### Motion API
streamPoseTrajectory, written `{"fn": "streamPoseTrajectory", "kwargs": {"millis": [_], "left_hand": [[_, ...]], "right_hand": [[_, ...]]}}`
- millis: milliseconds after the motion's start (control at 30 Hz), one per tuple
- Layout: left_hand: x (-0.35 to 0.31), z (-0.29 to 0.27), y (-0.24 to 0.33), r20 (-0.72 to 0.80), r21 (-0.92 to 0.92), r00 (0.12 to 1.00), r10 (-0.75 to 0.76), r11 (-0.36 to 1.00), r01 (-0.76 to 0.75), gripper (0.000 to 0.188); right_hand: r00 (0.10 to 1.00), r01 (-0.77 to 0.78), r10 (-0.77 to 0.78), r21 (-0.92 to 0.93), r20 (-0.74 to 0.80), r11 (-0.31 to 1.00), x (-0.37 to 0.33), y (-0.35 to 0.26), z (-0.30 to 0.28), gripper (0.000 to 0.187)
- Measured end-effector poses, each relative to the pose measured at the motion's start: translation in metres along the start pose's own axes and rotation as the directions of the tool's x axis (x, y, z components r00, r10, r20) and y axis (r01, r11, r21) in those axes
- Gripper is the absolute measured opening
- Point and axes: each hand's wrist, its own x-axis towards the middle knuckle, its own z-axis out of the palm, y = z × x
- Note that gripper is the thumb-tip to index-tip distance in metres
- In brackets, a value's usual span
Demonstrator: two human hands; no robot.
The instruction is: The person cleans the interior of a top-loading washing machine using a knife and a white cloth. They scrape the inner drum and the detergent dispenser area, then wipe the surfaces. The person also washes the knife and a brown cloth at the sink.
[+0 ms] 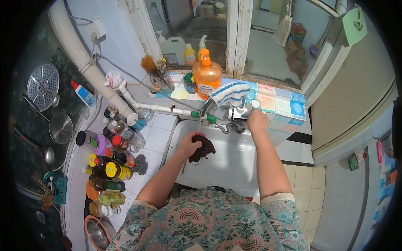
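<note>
My left hand (191,145) is closed on a dark brown cloth (203,149), crumpled and hanging in the white sink (234,167) below the faucet spout. My right hand (257,121) reaches to the right end of the faucet (239,113), its fingers closed around the handle there, which they mostly hide. Over the curved metal spout (205,109) lies a blue-and-white striped cloth (230,94). A faint, thin stream seems to fall from the spout toward the brown cloth.
Behind the sink, a tiled ledge (274,100) bears a large orange pump bottle (207,75) and a glass with brushes (161,79). Several sauce bottles (118,170), jars and a grey scrubber (141,165) crowd the left counter. A white pipe (161,108) runs along the wall.
</note>
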Motion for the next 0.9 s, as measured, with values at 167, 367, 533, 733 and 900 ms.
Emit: {"fn": "streamPoseTrajectory", "kwargs": {"millis": [167,367,533,733,900], "left_hand": [[-0.005,-0.002,0.001,-0.004,-0.061,0.999,-0.034,0.998,0.034,0.035],[-0.007,-0.006,-0.003,-0.008,-0.06,1.0,-0.005,0.998,0.004,0.034],[-0.011,-0.004,0.002,-0.01,-0.085,1.0,0.002,0.996,-0.002,0.035],[-0.02,0.008,0.036,0.07,-0.21,0.995,0.068,0.976,-0.052,0.037],[-0.01,0.039,0.066,0.114,-0.421,0.963,0.245,0.89,-0.177,0.038]], "right_hand": [[0.992,0.079,-0.078,-0.009,0.101,0.997,0.007,0.025,-0.003,0.016],[0.991,0.106,-0.105,-0.016,0.088,0.994,0.007,0.039,-0.01,0.026],[0.996,0.055,-0.057,0.034,0.071,0.998,-0.008,0.033,-0.031,0.031],[0.806,0.55,-0.581,0.501,-0.11,0.668,-0.086,-0.006,-0.04,0.096],[0.84,0.176,-0.539,0.91,0.06,0.376,-0.11,-0.054,-0.004,0.085]]}}
